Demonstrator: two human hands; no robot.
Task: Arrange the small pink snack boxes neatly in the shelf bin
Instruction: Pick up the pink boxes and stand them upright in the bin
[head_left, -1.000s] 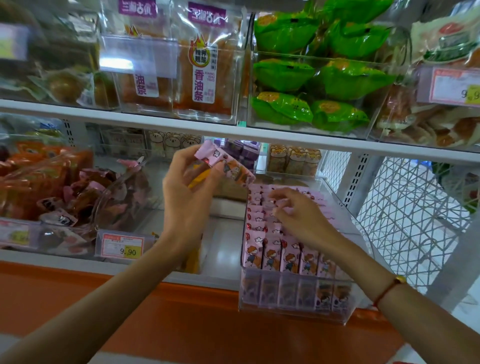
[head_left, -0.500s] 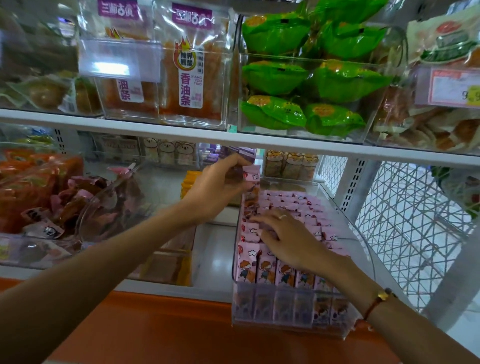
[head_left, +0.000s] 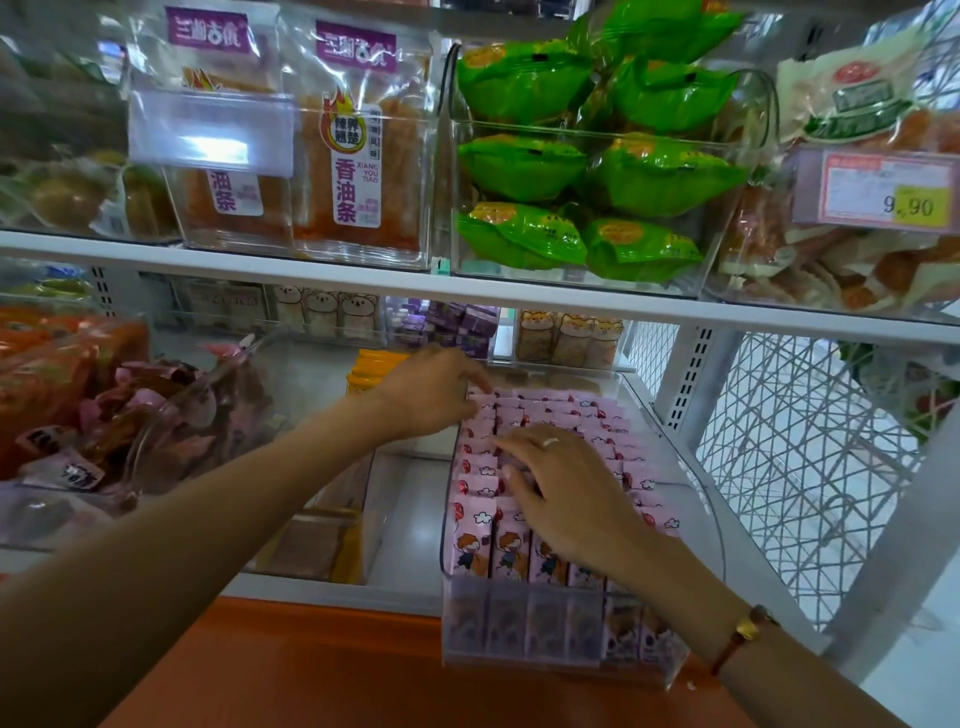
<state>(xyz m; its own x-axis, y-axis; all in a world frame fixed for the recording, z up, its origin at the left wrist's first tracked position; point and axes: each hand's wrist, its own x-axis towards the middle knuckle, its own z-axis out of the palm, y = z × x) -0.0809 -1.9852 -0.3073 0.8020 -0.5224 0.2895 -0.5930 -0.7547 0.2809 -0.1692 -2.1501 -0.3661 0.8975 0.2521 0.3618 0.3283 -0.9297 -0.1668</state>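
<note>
From the head camera: my right hand (head_left: 569, 499) is lying flat on the pink snack boxes (head_left: 550, 415), lower centre of the frame, fingers spread and nearly straight, pressing down on their tops and holding nothing. There's a ring on one finger and a bracelet (head_left: 745, 631) at the wrist, lower right. My left hand (head_left: 431, 397) is at the back left corner of the same rows, centre of the frame, fingers bent down onto the rearmost boxes (whether it has one pinched I cannot tell, the fingertips are tucked behind the knuckles).

The boxes stand packed in rows inside the clear shelf bin (head_left: 558, 642), which sits on the lower shelf right of centre, its front wall reaching over the orange ledge (head_left: 363, 670). Front row upright, cartoon faces toward me.

Left of the bin, a stack of orange packets (head_left: 374, 366) sits just beside my left wrist. Far left, another clear bin of brown and pink wrapped snacks (head_left: 130, 415). On the upper shelf: green bags (head_left: 597, 171) at top centre, fried dough strip packs (head_left: 358, 156) at upper left, and a 9.90 price tag (head_left: 888, 189) at upper right.
</note>
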